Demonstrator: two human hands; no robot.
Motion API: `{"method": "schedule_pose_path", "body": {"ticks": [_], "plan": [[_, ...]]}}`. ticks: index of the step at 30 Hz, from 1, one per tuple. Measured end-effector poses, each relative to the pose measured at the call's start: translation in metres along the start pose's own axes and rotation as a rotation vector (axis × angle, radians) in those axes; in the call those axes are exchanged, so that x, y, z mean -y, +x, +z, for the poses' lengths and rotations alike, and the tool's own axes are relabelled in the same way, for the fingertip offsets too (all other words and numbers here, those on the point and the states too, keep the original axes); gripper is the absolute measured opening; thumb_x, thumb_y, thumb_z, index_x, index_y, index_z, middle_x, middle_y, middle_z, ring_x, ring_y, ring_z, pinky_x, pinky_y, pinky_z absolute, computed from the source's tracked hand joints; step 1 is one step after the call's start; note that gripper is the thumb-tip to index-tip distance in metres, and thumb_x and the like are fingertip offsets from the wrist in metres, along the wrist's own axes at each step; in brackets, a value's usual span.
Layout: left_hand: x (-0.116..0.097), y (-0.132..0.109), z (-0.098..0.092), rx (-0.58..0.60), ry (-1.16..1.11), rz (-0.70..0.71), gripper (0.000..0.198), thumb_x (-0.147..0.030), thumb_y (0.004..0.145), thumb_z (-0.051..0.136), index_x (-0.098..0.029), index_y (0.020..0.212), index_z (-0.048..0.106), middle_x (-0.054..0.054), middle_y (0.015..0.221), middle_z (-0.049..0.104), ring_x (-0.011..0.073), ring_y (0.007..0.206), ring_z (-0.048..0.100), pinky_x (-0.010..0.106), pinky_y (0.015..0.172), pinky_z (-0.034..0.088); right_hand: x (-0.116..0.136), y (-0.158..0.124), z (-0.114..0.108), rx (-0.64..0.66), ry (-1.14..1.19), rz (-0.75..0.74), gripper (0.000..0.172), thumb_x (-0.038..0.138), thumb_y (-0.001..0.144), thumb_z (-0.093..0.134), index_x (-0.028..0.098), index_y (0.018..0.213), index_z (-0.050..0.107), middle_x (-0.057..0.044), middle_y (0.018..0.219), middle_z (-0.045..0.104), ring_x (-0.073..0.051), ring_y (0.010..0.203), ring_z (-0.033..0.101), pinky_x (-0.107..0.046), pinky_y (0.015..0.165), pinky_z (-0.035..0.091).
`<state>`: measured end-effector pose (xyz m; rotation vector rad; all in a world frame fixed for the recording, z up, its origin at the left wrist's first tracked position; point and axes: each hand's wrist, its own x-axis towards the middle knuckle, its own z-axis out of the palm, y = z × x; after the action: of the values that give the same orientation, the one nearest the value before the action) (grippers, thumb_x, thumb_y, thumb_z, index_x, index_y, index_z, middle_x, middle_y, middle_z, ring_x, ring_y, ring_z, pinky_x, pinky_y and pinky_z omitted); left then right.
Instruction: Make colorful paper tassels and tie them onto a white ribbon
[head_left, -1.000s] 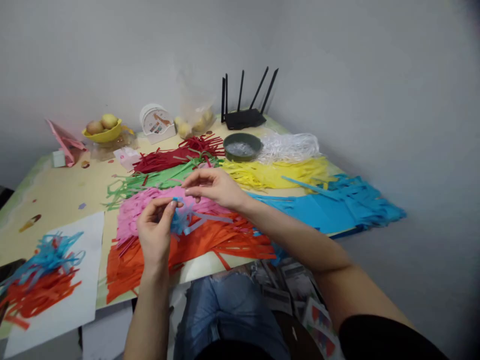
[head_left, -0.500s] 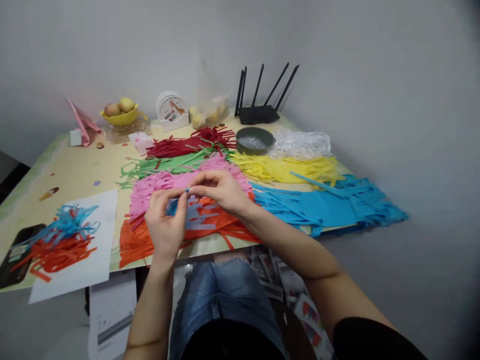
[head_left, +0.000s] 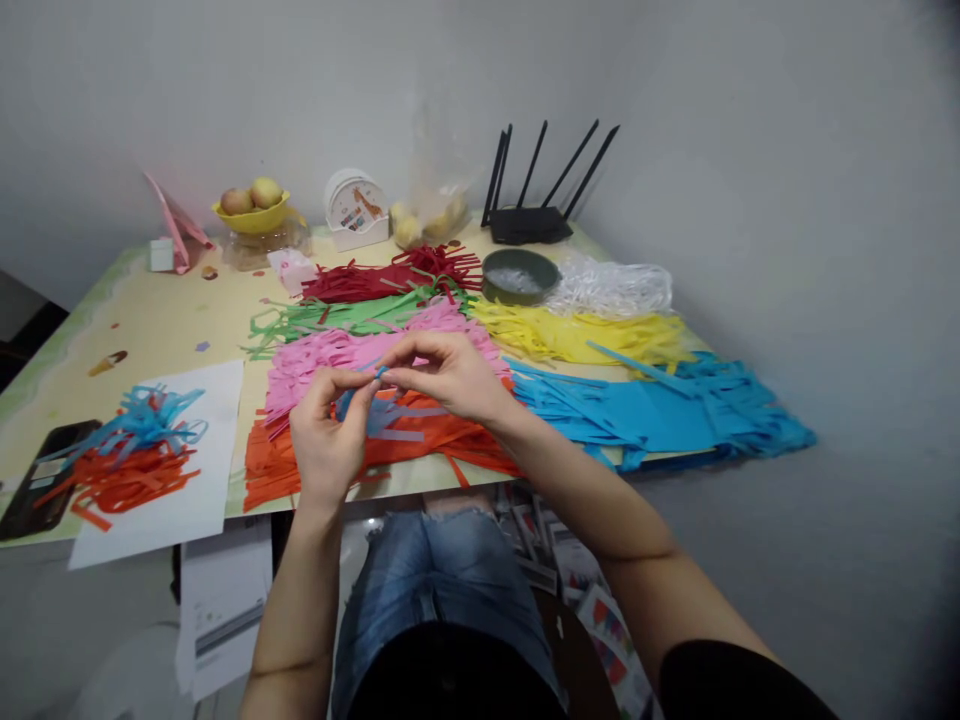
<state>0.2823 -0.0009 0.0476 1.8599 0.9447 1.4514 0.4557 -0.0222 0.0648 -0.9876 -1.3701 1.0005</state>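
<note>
Thumb and finger of my left hand and of my right hand pinch together on a thin blue tissue strip. Pale blue strips hang below the pinch, partly hidden by my left hand. Both hands hover above the pink fringed paper and the orange fringed paper. To the right of my hands lies the blue fringed paper, with the yellow fringed paper behind it. Green fringed paper and dark red fringed paper are farther back.
Toward the back stand a black router, a dark green round dish, white cords, a yellow bowl of fruit and a giraffe coaster holder. At left, blue and orange tassels lie on white paper, overlapping a phone.
The view has shifted slightly. Both hands stay pinched together, and a bit more of the blue strip shows at the fingertips. The papers on the table lie as before.
</note>
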Motion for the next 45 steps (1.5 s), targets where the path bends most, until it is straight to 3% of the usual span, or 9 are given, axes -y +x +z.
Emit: {"method": "schedule_pose_path", "body": {"ticks": [8, 13, 20, 25, 34, 37, 40, 42, 45], "plan": [[-0.002, 0.003, -0.001, 0.082, -0.073, -0.044, 0.009, -0.025, 0.082, 0.076, -0.018, 0.086, 0.073, 0.002, 0.082, 0.074, 0.0147, 0.077, 0.07, 0.024, 0.072, 0.054, 0.008, 0.0, -0.009, 0.037, -0.165, -0.06, 0.023, 0.037, 0.082, 0.075, 0.015, 0.085, 0.072, -0.001, 0.077, 0.067, -0.01, 0.062, 0.062, -0.024, 0.062, 0.051], [0.0, 0.0, 0.004, 0.016, -0.048, -0.05, 0.007, -0.024, 0.082, 0.074, -0.018, 0.083, 0.07, 0.002, 0.08, 0.074, 0.0149, 0.076, 0.072, 0.025, 0.074, 0.057, 0.013, -0.001, -0.01, 0.064, -0.379, -0.138, 0.01, 0.026, 0.083, 0.074, 0.017, 0.085, 0.075, -0.002, 0.077, 0.068, -0.01, 0.064, 0.06, -0.023, 0.061, 0.047], [0.004, -0.004, 0.002, 0.145, -0.367, -0.227, 0.03, -0.038, 0.075, 0.084, -0.018, 0.091, 0.068, 0.005, 0.091, 0.074, 0.0174, 0.085, 0.074, 0.028, 0.081, 0.059, 0.013, -0.006, -0.004, 0.033, -0.579, -0.308, 0.014, 0.027, 0.091, 0.068, 0.023, 0.08, 0.077, -0.004, 0.076, 0.073, -0.016, 0.068, 0.066, -0.029, 0.065, 0.05], [0.012, -0.007, -0.006, 0.042, -0.418, -0.244, 0.023, -0.037, 0.076, 0.083, -0.019, 0.083, 0.07, 0.002, 0.082, 0.071, 0.0148, 0.079, 0.07, 0.026, 0.077, 0.057, 0.011, -0.004, 0.01, 0.048, -0.591, -0.332, 0.013, 0.024, 0.09, 0.068, 0.024, 0.08, 0.076, -0.002, 0.071, 0.072, -0.015, 0.062, 0.064, -0.029, 0.06, 0.048], [0.032, -0.01, -0.013, -0.044, -0.475, -0.349, 0.026, -0.04, 0.074, 0.083, -0.02, 0.084, 0.07, 0.001, 0.078, 0.071, 0.0153, 0.074, 0.072, 0.024, 0.07, 0.055, 0.015, 0.011, 0.031, -0.138, -0.503, -0.274, 0.018, 0.03, 0.09, 0.069, 0.02, 0.074, 0.072, -0.004, 0.073, 0.068, -0.016, 0.067, 0.062, -0.03, 0.064, 0.047], [0.045, 0.001, -0.047, 0.014, -0.295, -0.344, 0.027, -0.04, 0.073, 0.083, -0.02, 0.088, 0.073, 0.003, 0.086, 0.073, 0.017, 0.079, 0.071, 0.026, 0.074, 0.055, -0.006, 0.012, 0.033, -0.041, -0.428, -0.204, 0.02, 0.033, 0.094, 0.062, 0.018, 0.091, 0.074, -0.004, 0.079, 0.07, -0.014, 0.068, 0.062, -0.027, 0.064, 0.047], [0.06, 0.031, -0.122, -0.072, 0.159, -0.184, 0.034, -0.044, 0.077, 0.076, -0.019, 0.101, 0.075, 0.007, 0.099, 0.076, 0.0227, 0.095, 0.071, 0.035, 0.088, 0.054, -0.036, 0.017, 0.018, 0.124, -0.469, -0.129, 0.031, 0.034, 0.095, 0.058, 0.015, 0.117, 0.07, -0.005, 0.086, 0.074, -0.013, 0.071, 0.065, -0.024, 0.065, 0.048], [0.073, 0.057, -0.179, -0.22, 0.638, -0.012, 0.035, -0.042, 0.088, 0.061, -0.018, 0.111, 0.073, 0.009, 0.111, 0.075, 0.0263, 0.11, 0.068, 0.043, 0.101, 0.047, -0.055, 0.029, -0.005, 0.122, -0.683, -0.094, 0.027, 0.03, 0.095, 0.057, 0.013, 0.111, 0.073, -0.007, 0.089, 0.076, -0.014, 0.076, 0.067, -0.023, 0.069, 0.049], [0.099, 0.085, -0.24, -0.024, 1.136, 0.098, 0.042, -0.037, 0.095, 0.044, -0.02, 0.126, 0.066, 0.008, 0.124, 0.07, 0.0311, 0.133, 0.056, 0.052, 0.112, 0.033, -0.072, 0.061, -0.048, 0.007, -1.036, -0.021, 0.025, 0.022, 0.096, 0.054, 0.011, 0.096, 0.077, -0.012, 0.096, 0.077, -0.018, 0.087, 0.068, -0.027, 0.08, 0.049]]}}
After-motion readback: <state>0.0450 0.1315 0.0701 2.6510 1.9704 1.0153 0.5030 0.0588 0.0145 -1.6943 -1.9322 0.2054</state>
